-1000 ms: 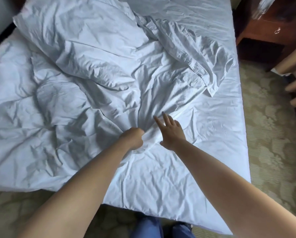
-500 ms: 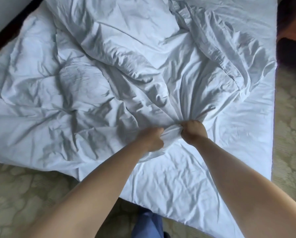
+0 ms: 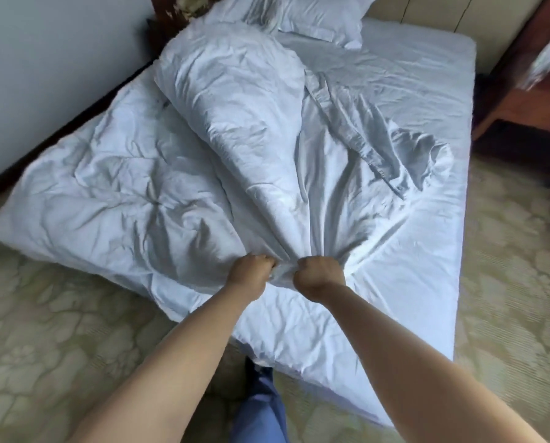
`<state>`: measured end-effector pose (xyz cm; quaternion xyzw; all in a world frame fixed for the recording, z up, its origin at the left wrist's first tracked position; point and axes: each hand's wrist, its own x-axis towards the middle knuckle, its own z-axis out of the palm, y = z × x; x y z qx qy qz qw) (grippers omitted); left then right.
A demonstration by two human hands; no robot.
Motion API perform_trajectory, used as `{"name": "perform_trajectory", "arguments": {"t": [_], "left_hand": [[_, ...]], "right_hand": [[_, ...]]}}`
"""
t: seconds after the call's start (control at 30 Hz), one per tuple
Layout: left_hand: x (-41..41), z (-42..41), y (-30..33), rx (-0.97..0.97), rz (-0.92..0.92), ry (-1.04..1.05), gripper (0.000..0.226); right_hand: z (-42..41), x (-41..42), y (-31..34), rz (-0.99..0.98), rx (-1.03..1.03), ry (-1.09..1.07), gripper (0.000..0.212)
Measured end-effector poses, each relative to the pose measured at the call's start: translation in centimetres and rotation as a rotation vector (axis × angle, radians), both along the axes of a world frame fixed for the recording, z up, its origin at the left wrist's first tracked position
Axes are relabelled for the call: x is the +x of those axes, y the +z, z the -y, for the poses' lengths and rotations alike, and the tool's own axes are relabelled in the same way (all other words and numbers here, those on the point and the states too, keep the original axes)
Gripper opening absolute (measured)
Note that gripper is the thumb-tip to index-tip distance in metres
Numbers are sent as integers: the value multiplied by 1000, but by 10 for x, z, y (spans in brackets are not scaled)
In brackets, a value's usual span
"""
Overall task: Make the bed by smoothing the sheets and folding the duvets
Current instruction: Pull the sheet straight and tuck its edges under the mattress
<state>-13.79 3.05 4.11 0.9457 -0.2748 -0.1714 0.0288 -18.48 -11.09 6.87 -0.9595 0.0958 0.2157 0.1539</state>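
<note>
A: What had changed since a second before?

B: The right hand (image 3: 320, 275) had been open with straight fingers over the duvet (image 3: 235, 129); by this moment it had closed into a fist on the cloth, just beside the left hand (image 3: 250, 272), which was clenched on the same bunch both times. The view had also pulled back, so more of the bed showed.

A: And the duvet itself?

B: It lay crumpled across the mattress sheet (image 3: 427, 199), one part heaped toward the pillows (image 3: 315, 17) at the head, another spread flat toward the wall side. Folds ran from the heap straight down to the two fists near the foot edge of the duvet.

A: Why hold it there, both hands together?

B: My guess: gathering one corner or edge in a tight bunch gave a firm purchase to drag the whole duvet toward the foot, pulling the heap flat before folding. The taut creases fanning from the fists suggested the cloth was under tension.

A: Anything nearby?

B: A wooden nightstand (image 3: 523, 100) stood beyond the duvet's far right, on patterned carpet (image 3: 59, 314).
</note>
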Motion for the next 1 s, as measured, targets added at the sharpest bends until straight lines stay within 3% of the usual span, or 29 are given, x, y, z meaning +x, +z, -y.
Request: {"name": "perform_trajectory", "arguments": {"t": [0.23, 0.33, 0.4, 0.53, 0.83, 1.0], "left_hand": [[-85, -39, 34, 43, 89, 104, 28], [-104, -51, 27, 147, 3, 78, 50], [-110, -55, 14, 146, -90, 61, 66], [-96, -37, -7, 98, -135, 68, 75], [-10, 30, -54, 12, -317, 47, 70], [33, 62, -84, 15, -423, -3, 69]], "right_hand": [[-29, -78, 28, 14, 127, 56, 39], [-25, -97, 5, -87, 179, 167, 41], [-14, -105, -16, -217, 213, 177, 54], [12, -99, -45, -233, 85, 171, 74], [60, -10, -92, -125, -106, 134, 67], [88, 17, -129, -256, -277, 249, 88]]}}
